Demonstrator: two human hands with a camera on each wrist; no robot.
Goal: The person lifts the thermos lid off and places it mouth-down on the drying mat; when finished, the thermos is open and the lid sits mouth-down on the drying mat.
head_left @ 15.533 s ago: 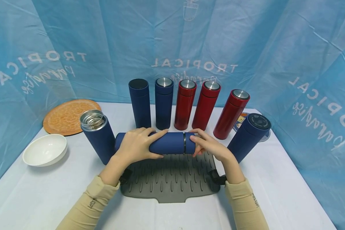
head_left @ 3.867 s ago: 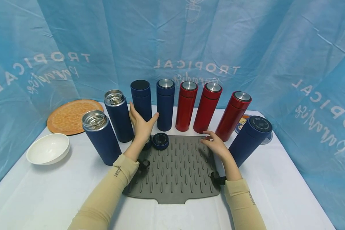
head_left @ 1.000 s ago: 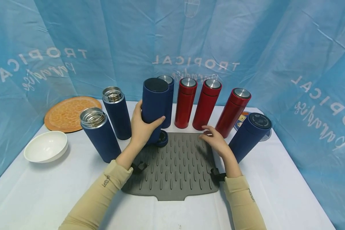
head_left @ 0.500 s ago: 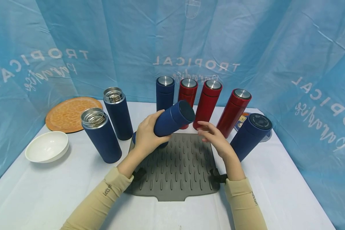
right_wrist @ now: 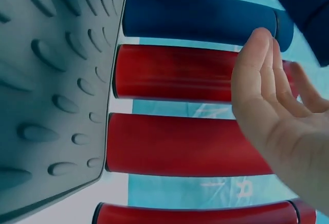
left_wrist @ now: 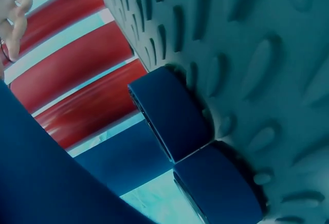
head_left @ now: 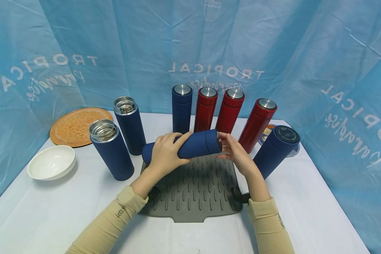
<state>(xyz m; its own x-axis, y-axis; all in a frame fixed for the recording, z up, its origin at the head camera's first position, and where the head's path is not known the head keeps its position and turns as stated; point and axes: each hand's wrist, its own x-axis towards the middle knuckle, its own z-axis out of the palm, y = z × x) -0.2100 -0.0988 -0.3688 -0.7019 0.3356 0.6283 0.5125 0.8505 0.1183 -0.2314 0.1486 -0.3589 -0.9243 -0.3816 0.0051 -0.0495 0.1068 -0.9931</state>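
Note:
My left hand (head_left: 165,153) grips a blue thermos flask (head_left: 197,145) round its body. The flask lies nearly level above the grey ridged mat (head_left: 190,203), with its lidded end slightly raised and pointing right. My right hand (head_left: 239,155) is by that end, fingers loosely bent; in the right wrist view the flask's corner (right_wrist: 308,8) appears apart from the fingers (right_wrist: 259,54). Two blue lids, a farther lid (left_wrist: 169,111) and a nearer lid (left_wrist: 221,185), sit side by side on the mat in the left wrist view; the head view hides them.
Two uncapped blue flasks, a front one (head_left: 112,155) and a rear one (head_left: 130,128), stand at left beside a white bowl (head_left: 52,163) and an orange round mat (head_left: 79,127). Behind stand a capped blue flask (head_left: 182,109) and three red flasks (head_left: 230,111). Another blue flask (head_left: 276,151) stands right.
The left hand has lifted the blue flask from the back row, brought it over the mat and tipped it from upright to nearly level. The right hand now lies close to its lid.

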